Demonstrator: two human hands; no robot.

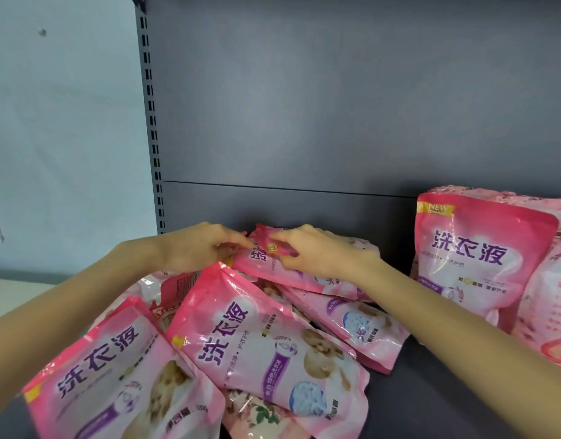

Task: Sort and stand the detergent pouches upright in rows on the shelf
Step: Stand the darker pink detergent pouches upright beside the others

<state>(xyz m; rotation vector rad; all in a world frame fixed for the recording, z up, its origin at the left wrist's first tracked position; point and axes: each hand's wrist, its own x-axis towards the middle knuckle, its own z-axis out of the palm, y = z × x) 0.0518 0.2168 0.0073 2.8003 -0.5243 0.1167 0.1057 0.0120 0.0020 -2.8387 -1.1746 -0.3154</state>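
Several pink detergent pouches lie flat in a loose heap on the dark grey shelf (431,391). At the back of the heap a pink pouch (260,264) lies tilted against the rear panel. My left hand (197,248) pinches its top left corner and my right hand (317,255) grips its top edge from the right. A large pouch (266,346) lies face up in the middle and another (114,381) at the front left. On the right an upright pouch (475,258) stands against the back, with more pouches behind and beside it.
The grey back panel (336,106) rises behind the shelf, with a slotted upright post (152,122) at its left. A pale blue wall (60,137) lies further left. Bare shelf surface shows between the heap and the standing pouches.
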